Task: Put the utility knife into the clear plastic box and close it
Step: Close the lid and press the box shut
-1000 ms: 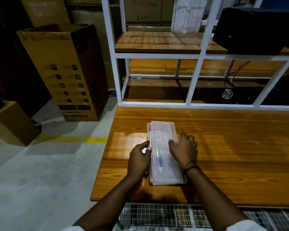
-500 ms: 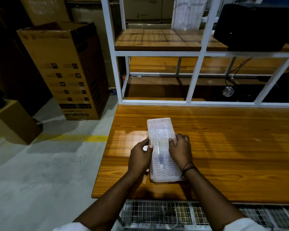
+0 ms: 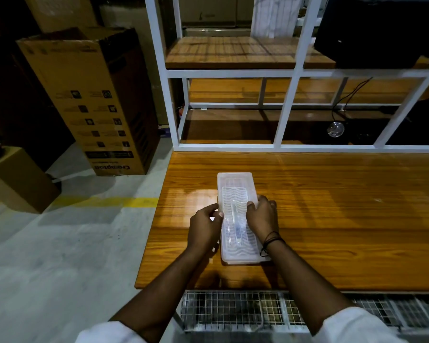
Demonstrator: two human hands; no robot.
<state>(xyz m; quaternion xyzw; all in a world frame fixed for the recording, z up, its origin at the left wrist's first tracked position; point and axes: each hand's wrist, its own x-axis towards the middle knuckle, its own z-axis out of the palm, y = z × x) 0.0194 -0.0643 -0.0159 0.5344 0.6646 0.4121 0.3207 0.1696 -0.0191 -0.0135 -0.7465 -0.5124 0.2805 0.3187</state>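
Plainly, the closing step was in hand. The box (image 3: 237, 216) lay on the counter (image 3: 332, 219) near its left end, with its lid on top and seemingly lined up with the base. The knife (image 3: 235, 225) showed faintly through the ribbed lid as a slim pale bar with a darker patch toward its near end, lying roughly along the middle of the box.

The left hand (image 3: 204, 227) pressed on the left long edge, thumb and fingertips curled down onto the lid rim. The right hand (image 3: 262, 216) did the same on the right long edge, fingers bent over the rim. Both were clamped on the box, one on each side, about midway along its length.

Whether the lid had fully seated I could not tell; no catch or clip was visible. By my judgement the next move called for a firm press down along both edges, then a check at the far and near ends, since the far end stood free of either hand.

The box's long axis ran from near to far, tilted very slightly so its far end leaned left. The knife lay along that same axis. Which end carried the blade was too blurred through the plastic to say.
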